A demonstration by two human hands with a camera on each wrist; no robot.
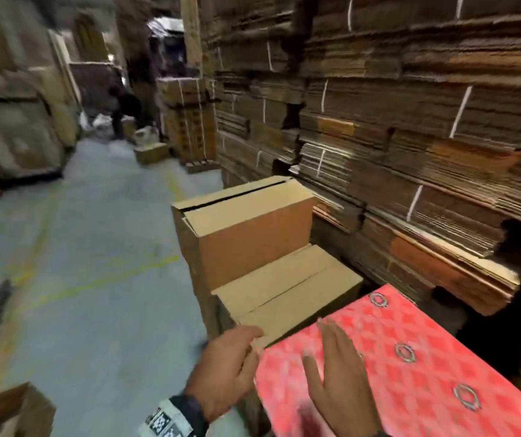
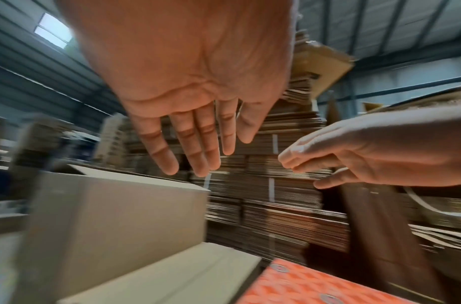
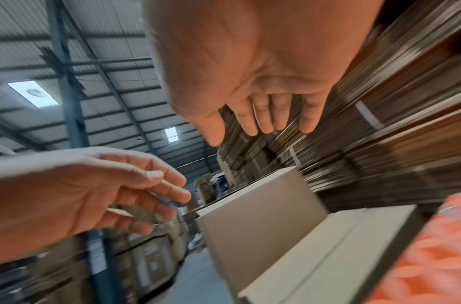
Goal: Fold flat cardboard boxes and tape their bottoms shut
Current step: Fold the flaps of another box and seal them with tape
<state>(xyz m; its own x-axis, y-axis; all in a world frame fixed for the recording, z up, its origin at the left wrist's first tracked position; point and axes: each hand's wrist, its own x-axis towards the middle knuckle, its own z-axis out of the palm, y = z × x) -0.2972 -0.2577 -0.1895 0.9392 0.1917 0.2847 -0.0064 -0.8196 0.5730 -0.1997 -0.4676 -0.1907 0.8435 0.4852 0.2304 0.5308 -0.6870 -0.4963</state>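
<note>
1. The wall of strapped flat cardboard bundles (image 1: 410, 127) fills my right side. I judge each bundle heavy as a block, though a single flat blank should be light and stiff along its flutes, bending only at the scored creases.
2. The bench (image 1: 410, 367), covered in a red patterned sheet, sits low right, just in front of that wall.
3. Two folded boxes stand just beside the bench's far-left corner: the taller box (image 1: 246, 234), flaps meeting with a dark gap along the top seam, and the lower box (image 1: 284, 294) against it, seam showing no tape that I can see. Empty, they should be light and easy to dent; I'd hold them by the corners or side walls, not the loose flaps.
4. My left hand (image 1: 224, 364) hovers by the lower box's near corner, fingers loosely curved, grip on nothing.
5. My right hand (image 1: 338, 370) is over the bench, fingers straight and spread, grip empty.
</note>
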